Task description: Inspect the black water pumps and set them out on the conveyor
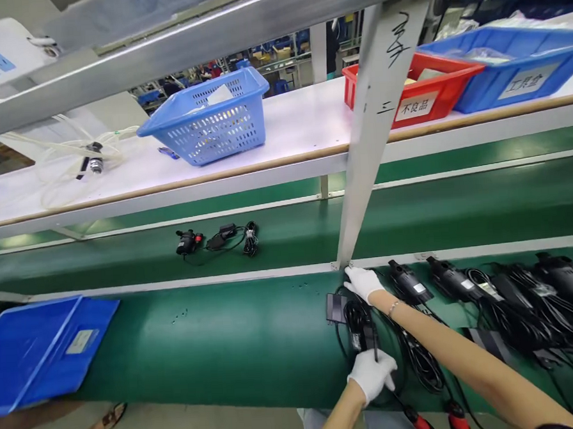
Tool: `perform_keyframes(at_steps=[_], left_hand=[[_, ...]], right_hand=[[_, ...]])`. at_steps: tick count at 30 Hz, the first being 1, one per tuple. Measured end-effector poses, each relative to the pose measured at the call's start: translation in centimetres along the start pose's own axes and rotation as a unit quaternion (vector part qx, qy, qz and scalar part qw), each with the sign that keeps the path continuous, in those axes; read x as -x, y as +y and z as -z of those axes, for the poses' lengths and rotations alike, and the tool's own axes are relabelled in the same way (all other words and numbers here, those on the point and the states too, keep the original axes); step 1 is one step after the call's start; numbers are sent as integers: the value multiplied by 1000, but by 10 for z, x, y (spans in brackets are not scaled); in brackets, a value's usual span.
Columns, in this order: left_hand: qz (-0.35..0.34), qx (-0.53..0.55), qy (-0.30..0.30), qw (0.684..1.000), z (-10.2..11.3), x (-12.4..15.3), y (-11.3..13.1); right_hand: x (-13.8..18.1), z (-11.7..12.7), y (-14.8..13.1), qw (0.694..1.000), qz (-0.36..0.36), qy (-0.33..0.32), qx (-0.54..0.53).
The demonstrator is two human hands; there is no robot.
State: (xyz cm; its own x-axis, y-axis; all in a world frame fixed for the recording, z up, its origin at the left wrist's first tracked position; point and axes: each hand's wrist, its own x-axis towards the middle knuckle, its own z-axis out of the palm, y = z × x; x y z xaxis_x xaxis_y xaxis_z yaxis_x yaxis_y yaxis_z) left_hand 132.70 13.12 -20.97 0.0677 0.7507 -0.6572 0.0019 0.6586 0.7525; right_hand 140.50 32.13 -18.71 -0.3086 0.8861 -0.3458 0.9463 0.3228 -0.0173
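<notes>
My left hand, in a white glove, is closed at the lower end of a bundled black power cord, around a length of black cable. Farther up, my right hand, gloved too, curls down over something dark near the foot of the white post; its fingers hide what it holds. A flat dark-grey box on a cord lies just left of the bundle. Right of my hands, a black cylindrical device with a white label rests on the green surface. Red-ended black connectors hang at the front edge.
More black devices with coiled cords crowd the right side. A white post rises behind my right hand. Beyond it, another pump-like device lies on the far green strip. Blue bins sit at left; a person's arm shows below them.
</notes>
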Motion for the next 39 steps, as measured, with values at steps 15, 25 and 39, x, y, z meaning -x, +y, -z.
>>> perform_keyframes(at_steps=[15,25,39], left_hand=[[-95,193,424,880,230,31,45],[-285,110,186,934,130,80,110],[-245,445,4,861,79,91,163]], right_hand=[[119,121,52,949,35,312,34],[215,232,14,757,197,623,19],[146,77,7,920,95,111,-363]])
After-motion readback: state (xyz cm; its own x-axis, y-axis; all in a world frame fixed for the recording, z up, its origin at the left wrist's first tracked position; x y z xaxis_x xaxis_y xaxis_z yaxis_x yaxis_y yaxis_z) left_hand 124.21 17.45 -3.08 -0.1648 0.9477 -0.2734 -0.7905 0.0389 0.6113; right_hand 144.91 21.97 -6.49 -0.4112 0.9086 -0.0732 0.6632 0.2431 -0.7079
